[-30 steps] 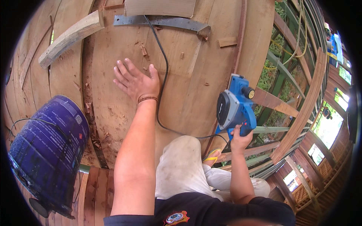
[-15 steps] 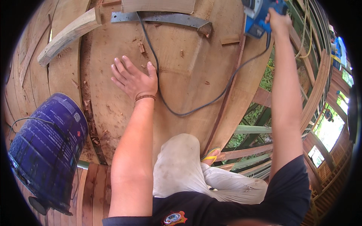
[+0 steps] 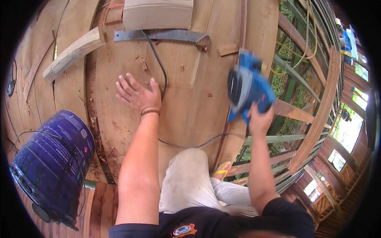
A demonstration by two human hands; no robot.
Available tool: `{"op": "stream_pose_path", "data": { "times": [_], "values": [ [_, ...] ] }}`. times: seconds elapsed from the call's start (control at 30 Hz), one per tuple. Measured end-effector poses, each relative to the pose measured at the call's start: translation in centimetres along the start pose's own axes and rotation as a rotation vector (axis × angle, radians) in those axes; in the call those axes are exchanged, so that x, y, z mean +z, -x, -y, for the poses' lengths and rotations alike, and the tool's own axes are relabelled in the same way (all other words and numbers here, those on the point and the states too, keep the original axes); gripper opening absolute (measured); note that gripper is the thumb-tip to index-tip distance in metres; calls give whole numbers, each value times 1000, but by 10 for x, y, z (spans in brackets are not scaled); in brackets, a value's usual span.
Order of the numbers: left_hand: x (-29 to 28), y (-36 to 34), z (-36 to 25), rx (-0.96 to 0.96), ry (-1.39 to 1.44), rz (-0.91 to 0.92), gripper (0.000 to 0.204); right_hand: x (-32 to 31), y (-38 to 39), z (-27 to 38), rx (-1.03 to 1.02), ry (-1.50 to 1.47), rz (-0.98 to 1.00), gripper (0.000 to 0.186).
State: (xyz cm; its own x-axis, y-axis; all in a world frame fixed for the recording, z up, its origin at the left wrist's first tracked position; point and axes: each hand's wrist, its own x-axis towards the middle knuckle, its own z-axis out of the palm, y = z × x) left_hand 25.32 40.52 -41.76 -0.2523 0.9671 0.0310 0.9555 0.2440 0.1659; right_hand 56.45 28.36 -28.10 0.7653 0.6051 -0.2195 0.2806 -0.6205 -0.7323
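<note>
Head view, left hand (image 3: pixel 137 95) flat on plank (image 3: pixel 186 91), right hand (image 3: pixel 258 119) gripping blue planer (image 3: pixel 248 89)

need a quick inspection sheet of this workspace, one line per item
surface: wide wooden planks, wood chips scattered
job's things: blue electric planer held above the planks' right edge
clutter: blue bucket, loose curved wood piece, metal strip, small offcut
hands: left hand flat on the planks; right hand grips the planer
cables: black cord runs across the planks by the left hand
surroundings: open timber framing, greenery below
</note>
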Motion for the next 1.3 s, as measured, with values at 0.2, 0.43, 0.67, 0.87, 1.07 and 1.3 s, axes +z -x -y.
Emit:
{"op": "stream_pose_path", "data": {
  "times": [0.2, 0.43, 0.67, 0.87, 1.07, 1.3],
  "values": [
    [-1, 2, 0, -4, 12, 10, 89, -21, 72, -30, 94, 41, -81, 35],
    [-3, -1, -1, 24, -1, -2, 92, 43, -139, 65, -178, -37, 22, 30],
    [-7, -1, -2, 28, -4, 3, 86, 124, -347, 173, -330, -102, 68, 15],
    [-5, -1, -2, 25, -8, 5, 88, 139, -389, 197, -342, -20, -9, 10],
    [-6, 0, -3, 13, 4, 11, 88, 86, -259, 130, -292, -8, 105, 20],
    [-5, 1, -1, 13, 9, 13, 88, 21, -9, 26, 97, -51, -62, 39]
  ]
}}
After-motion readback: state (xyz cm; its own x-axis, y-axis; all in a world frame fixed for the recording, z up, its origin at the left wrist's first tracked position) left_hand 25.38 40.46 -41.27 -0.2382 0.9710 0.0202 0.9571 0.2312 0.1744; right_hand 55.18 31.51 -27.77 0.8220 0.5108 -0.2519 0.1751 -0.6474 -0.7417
